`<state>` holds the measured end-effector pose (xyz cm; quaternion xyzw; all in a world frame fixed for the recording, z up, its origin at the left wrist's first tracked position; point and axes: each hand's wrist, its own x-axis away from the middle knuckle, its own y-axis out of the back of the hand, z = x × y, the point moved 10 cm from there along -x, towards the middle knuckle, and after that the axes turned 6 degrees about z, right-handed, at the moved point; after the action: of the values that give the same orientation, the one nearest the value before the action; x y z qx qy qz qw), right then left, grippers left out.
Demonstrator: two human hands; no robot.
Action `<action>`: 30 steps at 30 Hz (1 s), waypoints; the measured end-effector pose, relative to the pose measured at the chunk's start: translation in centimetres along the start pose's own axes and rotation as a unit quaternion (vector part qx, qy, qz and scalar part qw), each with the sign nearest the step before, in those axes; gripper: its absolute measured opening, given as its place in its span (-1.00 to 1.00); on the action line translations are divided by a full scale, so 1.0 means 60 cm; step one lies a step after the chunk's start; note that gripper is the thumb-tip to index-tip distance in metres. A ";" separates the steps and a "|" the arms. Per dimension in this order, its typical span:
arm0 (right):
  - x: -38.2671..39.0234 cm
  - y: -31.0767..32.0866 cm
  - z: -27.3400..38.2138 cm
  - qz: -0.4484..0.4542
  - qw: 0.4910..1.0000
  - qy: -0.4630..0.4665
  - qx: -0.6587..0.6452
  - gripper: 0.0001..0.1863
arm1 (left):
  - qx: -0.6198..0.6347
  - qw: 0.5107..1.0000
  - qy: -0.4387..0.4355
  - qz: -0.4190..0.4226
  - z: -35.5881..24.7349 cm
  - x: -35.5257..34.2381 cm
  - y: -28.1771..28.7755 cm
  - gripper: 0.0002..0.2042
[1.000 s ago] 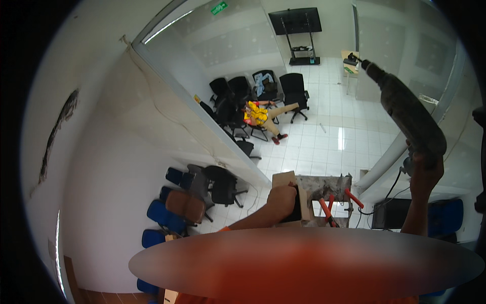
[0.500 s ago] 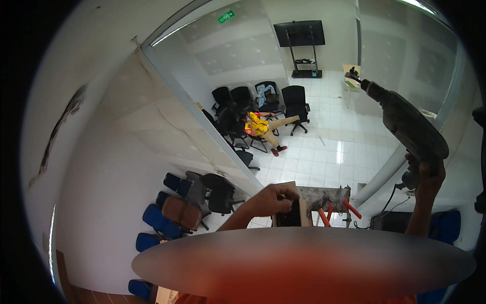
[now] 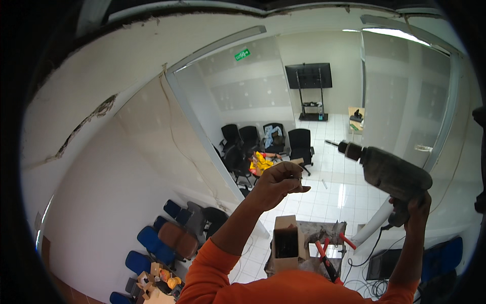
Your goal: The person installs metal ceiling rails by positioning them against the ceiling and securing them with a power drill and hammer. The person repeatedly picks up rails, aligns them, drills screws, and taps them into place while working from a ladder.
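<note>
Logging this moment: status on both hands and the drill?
Right hand grips power drill, raised. Left hand pinched shut, contents too small to tell. Nothing between hand and bit.

The drill [image 3: 392,172] looks dusty matt metal; the open box [image 3: 286,247] is plain brown cardboard.

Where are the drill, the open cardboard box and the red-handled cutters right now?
drill [image 3: 392,172], head view, on the grey body.
cardboard box [image 3: 286,244], head view, on its dark open inside.
red-handled cutters [image 3: 324,256], head view, on a red handle.
</note>
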<state>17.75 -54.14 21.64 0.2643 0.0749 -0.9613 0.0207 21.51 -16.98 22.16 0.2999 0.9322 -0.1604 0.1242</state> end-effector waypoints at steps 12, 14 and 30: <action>0.009 -0.038 0.036 0.054 0.997 0.021 -0.042 -0.16 | 0.116 0.989 -0.074 -0.048 -0.065 -0.060 0.003 -0.58; 0.008 -0.040 0.041 0.050 0.997 0.033 -0.048 -0.18 | 0.134 0.987 -0.080 -0.044 -0.068 -0.067 0.006 -0.54; -0.023 -0.061 0.032 0.053 0.995 0.045 -0.065 -0.20 | 0.087 0.981 -0.115 -0.129 -0.097 -0.097 0.012 -0.63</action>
<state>17.68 -50.84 24.44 0.3093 0.1240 -0.9389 0.0858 25.76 -17.27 29.26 0.1663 0.9250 -0.2887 0.1825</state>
